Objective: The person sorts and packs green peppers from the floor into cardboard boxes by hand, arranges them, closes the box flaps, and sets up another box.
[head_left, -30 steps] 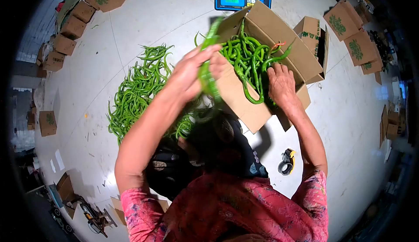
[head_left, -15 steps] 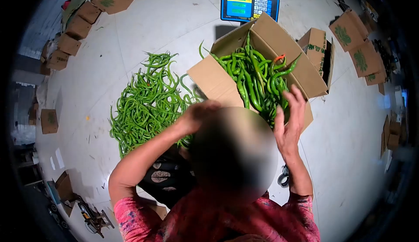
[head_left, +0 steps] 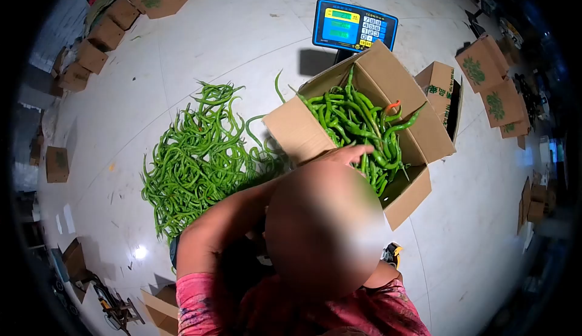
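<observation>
An open cardboard box (head_left: pixel 297 131) with raised flaps holds long green peppers (head_left: pixel 364 118), one of them with a red tip. My left hand (head_left: pixel 350 153) reaches over the box's near edge, with its visible fingers stretched out against the peppers. A blurred round patch covers part of that hand and the near side of the box. My right hand is hidden; only a bit of the right arm shows below the patch. On the floor left of the box lies a wide heap of thin, curly green peppers (head_left: pixel 197 160).
A scale's blue display (head_left: pixel 355 26) with a keypad stands behind the box. Another cardboard box (head_left: pixel 438 93) sits to the right. More cartons line the floor at the left (head_left: pixel 91 56) and right (head_left: pixel 503 109). An opened carton (head_left: pixel 160 309) lies near my left side.
My left hand has moved right, over the peppers in the box. My right hand has left the box's right side and dropped out of sight. The camera view has shifted slightly.
</observation>
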Tool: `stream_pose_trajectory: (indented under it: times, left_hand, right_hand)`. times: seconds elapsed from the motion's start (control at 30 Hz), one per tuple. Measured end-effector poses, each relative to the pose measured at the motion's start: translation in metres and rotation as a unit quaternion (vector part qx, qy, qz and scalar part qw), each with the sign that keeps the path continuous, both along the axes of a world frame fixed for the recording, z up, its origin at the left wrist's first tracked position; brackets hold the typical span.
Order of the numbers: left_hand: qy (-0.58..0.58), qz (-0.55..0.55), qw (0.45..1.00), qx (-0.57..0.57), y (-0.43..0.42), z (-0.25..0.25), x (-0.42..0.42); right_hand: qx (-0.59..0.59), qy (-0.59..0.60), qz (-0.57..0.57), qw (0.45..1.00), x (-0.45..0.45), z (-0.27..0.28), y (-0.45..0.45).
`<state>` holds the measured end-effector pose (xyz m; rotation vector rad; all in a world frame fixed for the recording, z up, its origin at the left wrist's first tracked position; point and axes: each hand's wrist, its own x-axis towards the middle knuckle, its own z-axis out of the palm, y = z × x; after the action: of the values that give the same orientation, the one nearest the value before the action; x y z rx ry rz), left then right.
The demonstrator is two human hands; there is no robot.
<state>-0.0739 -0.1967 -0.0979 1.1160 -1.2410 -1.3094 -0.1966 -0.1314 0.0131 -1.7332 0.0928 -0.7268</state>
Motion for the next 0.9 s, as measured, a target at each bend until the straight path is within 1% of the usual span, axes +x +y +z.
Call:
stream_pose_trajectory:
  times: [0.1,0.13,0.17,0.2,0.23,0.27,0.33,0.37,0.4,0.5,0.6,0.67,0.73,0.77,0.8,0.83,0.87,0.9]
  left_hand:
    - [-0.099,-0.047,0.994,0.024,0.023,0.024,0.031]
    - [-0.166,0.019,0.986,-0.020,0.036,0.019,0.036]
    - [-0.214,0.055,0.974,-0.038,0.048,0.017,0.046]
    - [-0.262,0.092,0.959,-0.051,0.060,0.017,0.057]
    - [-0.293,0.098,0.950,-0.040,0.071,0.026,0.073]
    - [-0.313,0.114,0.941,-0.062,0.081,0.019,0.087]
    - [-0.220,0.173,0.959,0.035,0.103,0.007,0.106]
    - [-0.101,0.211,0.960,0.152,0.113,0.004,0.113]
    - [0.022,0.242,0.933,0.265,0.122,-0.001,0.119]
    - [0.017,0.245,0.918,0.313,0.145,-0.045,0.139]
    - [0.061,0.226,0.920,0.315,0.167,-0.103,0.153]
    - [0.008,0.211,0.926,0.314,0.180,-0.135,0.158]
    - [-0.074,0.184,0.939,0.282,0.190,-0.167,0.169]
    - [-0.128,0.164,0.945,0.251,0.195,-0.183,0.175]
    - [-0.207,0.124,0.932,0.270,0.189,-0.180,0.177]
    - [-0.285,0.081,0.912,0.284,0.183,-0.175,0.178]
    - [-0.381,0.016,0.858,0.345,0.157,-0.140,0.178]
    - [-0.469,-0.049,0.786,0.399,0.144,-0.123,0.178]
  right_hand:
    - [0.100,0.089,0.093,0.987,0.008,-0.025,0.010]
    - [0.110,0.102,0.107,0.983,0.009,-0.029,0.011]
    - [0.099,0.109,0.116,0.982,0.010,-0.028,0.011]
    - [0.064,0.107,0.121,0.985,0.012,-0.025,0.013]
    - [-0.009,0.100,0.116,0.988,0.013,-0.021,0.009]
    - [-0.081,0.090,0.106,0.987,0.015,-0.016,0.005]
    - [-0.131,0.089,0.085,0.984,0.017,-0.010,0.003]
    - [-0.155,0.088,0.076,0.981,0.019,-0.009,0.002]
    - [-0.154,0.085,0.081,0.981,0.020,-0.007,0.000]
    - [-0.150,0.080,0.094,0.981,0.021,-0.004,-0.004]
    - [-0.149,0.080,0.103,0.980,0.023,-0.007,-0.002]
    - [-0.150,0.084,0.102,0.980,0.025,-0.010,0.003]
    - [-0.149,0.088,0.108,0.979,0.026,-0.012,0.004]
    - [-0.148,0.091,0.112,0.978,0.027,-0.012,0.004]
    - [-0.142,0.083,0.107,0.981,0.028,-0.012,0.003]
    - [-0.137,0.075,0.102,0.982,0.029,-0.011,0.002]
    - [-0.131,0.067,0.097,0.984,0.030,-0.011,0.001]
    - [-0.130,0.073,0.096,0.984,0.030,-0.009,0.000]
